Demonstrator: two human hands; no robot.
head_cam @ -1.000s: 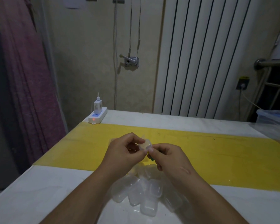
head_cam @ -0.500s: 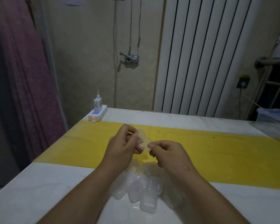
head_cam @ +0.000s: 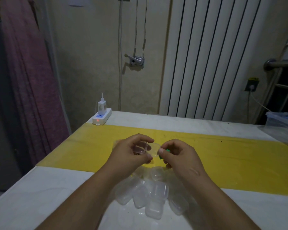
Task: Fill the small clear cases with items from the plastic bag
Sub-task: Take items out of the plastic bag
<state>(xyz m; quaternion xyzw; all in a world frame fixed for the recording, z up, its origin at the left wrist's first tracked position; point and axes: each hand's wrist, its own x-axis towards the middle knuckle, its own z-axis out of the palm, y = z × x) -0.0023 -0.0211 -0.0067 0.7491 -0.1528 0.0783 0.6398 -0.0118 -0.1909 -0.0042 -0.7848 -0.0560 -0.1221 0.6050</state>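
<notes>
Progress is being judged as early: one small clear case, opened, is being held by the left hand, while a green item is being pinched by the right hand beside it (not yet inside). Many cases are lying unfilled on the table.

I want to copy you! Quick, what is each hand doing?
Left hand: closed, fingers holding the open clear case.
Right hand: closed, pinching the case's lid edge, a small green item tucked in its fingers.

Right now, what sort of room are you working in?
Probably a room in a home, not a workshop: a white radiator on the wall, a curtain at left, a power strip on the table.
</notes>
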